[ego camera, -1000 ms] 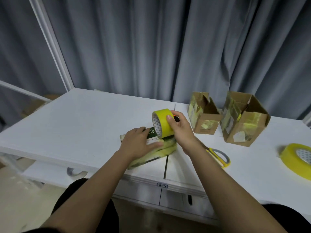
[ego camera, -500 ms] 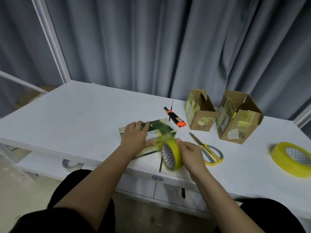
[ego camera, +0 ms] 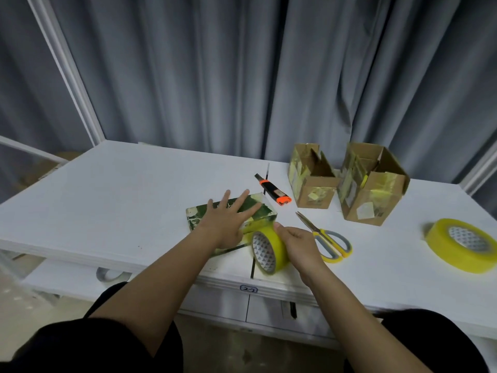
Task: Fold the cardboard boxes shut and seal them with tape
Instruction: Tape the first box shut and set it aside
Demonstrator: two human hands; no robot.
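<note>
A flat green box (ego camera: 259, 210) lies on the white table (ego camera: 121, 200) near its front edge, with yellow tape across it. My left hand (ego camera: 230, 222) rests flat on its top, fingers spread and straight. My right hand (ego camera: 297, 242) grips a yellow tape roll (ego camera: 269, 250) standing on edge at the box's near right corner; a strip of tape runs from the roll onto the box. Two brown cardboard boxes, a small one (ego camera: 313, 184) and a larger one (ego camera: 372, 188), stand open at the back right with old tape on their sides.
Yellow-handled scissors (ego camera: 326, 238) lie just right of my right hand. An orange and black utility knife (ego camera: 274, 191) lies behind the green box. A second yellow tape roll (ego camera: 464, 247) lies flat at the far right. Grey curtains hang behind the table.
My right hand brought the tape roll from above the green box down over its near edge to the table. My left hand's fingers spread out flat on the box top.
</note>
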